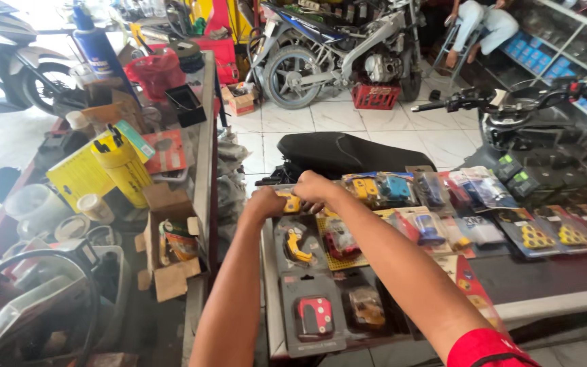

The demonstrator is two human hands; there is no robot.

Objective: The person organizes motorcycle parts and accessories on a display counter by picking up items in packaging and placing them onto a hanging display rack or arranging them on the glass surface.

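My fingers on both hands, left hand and right hand, are closed on a small yellow packaged part, held between them at the far edge of the tabletop. I seem to be placing or straightening it among the blister packs; how firmly I grip is hard to see. To my left, an open cardboard box holds a packaged item.
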